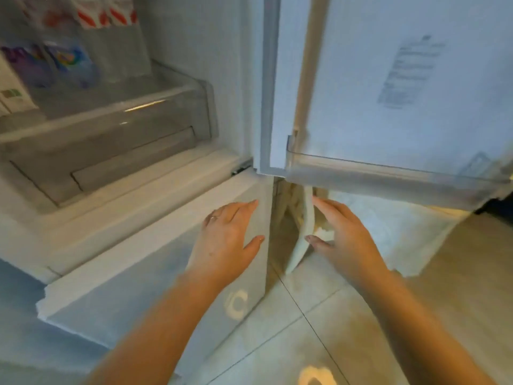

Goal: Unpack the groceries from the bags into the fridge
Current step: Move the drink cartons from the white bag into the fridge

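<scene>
Reaching low, both hands go under the open fridge door point(388, 79) toward a pale bag point(301, 245) sitting on the tiled floor point(319, 315), lower centre of the frame. The right hand point(344, 240) has its fingers stretched and spread, thumb tip at the bag's limp edge, fingertips up near its top; it looks about to take hold, though nothing is gripped yet as far as the blur lets me tell. The left hand point(230, 234) is released too, fingers straight, a ring showing, hovering in front of the lower fridge panel point(155, 273) just left of the bag, and whether it touches the panel I cannot tell. My read is that the bag was parked beside the fridge to keep the trip short, and both hands come in together because a soft sack needs its mouth held open from two sides.

The bag looks thin and floppy, creased, standing in a narrow fold. Above it, the door's clear plastic bin point(394, 173) is glossy and hard-edged. Upper left, a translucent drawer point(105, 140) sits inside the fridge, and colourful packets point(55, 62) and red-and-white cartons point(108, 12) are already stored above it, so the unpacking seems part done. The floor tiles are matt, grey-beige, with dark grout lines.
</scene>
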{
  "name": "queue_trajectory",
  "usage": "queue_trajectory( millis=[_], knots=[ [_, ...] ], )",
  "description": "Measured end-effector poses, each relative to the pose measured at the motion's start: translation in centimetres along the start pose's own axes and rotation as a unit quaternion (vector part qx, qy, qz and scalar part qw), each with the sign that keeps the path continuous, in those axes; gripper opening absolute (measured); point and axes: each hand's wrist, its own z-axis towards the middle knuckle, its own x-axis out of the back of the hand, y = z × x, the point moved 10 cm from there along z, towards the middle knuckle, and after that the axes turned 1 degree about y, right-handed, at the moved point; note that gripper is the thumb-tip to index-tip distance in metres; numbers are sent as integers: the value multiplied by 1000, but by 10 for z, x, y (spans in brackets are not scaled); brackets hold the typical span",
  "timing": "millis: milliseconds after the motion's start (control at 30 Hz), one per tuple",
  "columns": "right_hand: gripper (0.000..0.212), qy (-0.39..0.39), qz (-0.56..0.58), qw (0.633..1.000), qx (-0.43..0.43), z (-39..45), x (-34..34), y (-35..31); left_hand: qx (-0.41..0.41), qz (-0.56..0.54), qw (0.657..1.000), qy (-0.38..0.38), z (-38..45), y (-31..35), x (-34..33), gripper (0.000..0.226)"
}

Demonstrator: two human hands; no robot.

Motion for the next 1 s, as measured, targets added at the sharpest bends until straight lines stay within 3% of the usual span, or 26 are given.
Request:
queue_trajectory(
  millis=[267, 567, 800, 1000],
  knots=[
    [67, 34, -36, 988, -148, -134, 89, 167, -127, -41, 982, -131, -10, 184, -122, 62],
    [67, 33, -74, 962, -259, -260, 207, 343, -195, -75, 954, -214, -30, 398, -236, 60],
    [67, 37, -77, 952, -295, -286, 254, 432, -225, -65, 942, -241, -3, 497, -291, 60],
    [67, 42, -68, 946, -313, -256, 280, 511, -247, -71, 933, -250, 55, 564, -346, 59]
  ],
)
